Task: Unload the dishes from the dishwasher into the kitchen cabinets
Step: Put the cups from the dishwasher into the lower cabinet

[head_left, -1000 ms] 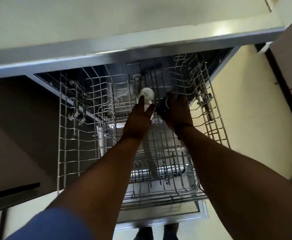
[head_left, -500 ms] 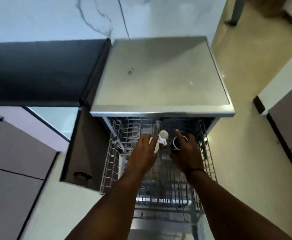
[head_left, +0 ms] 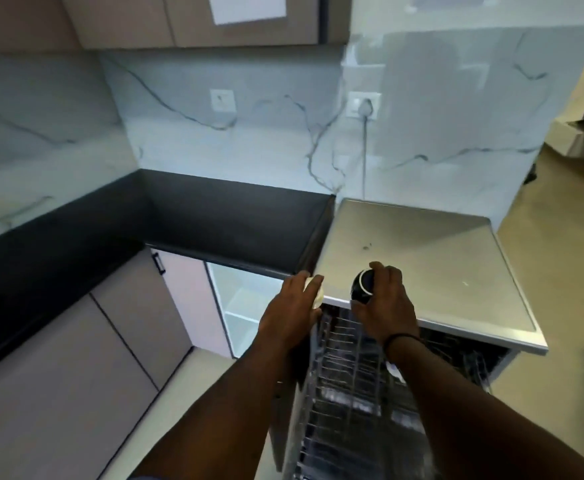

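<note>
My left hand [head_left: 292, 315] grips a white cup [head_left: 315, 292], mostly hidden by the fingers, just above the dishwasher's front left corner. My right hand [head_left: 385, 303] holds a black cup [head_left: 363, 284] with a white rim, raised over the front edge of the steel dishwasher top [head_left: 422, 265]. The pulled-out wire rack [head_left: 352, 393] lies below both forearms. An open lower cabinet [head_left: 245, 306] with white shelves stands to the left of the dishwasher.
A black L-shaped countertop [head_left: 214, 216] runs left of the dishwasher, with marble wall behind. Upper cabinets [head_left: 197, 19] hang above. A plugged-in wall socket [head_left: 363, 105] sits over the dishwasher. Beige floor extends on the right.
Both hands have lifted the cups out of the rack and up to the dishwasher top's level. My head has tilted up, bringing the counter, wall and upper cabinets into view.
</note>
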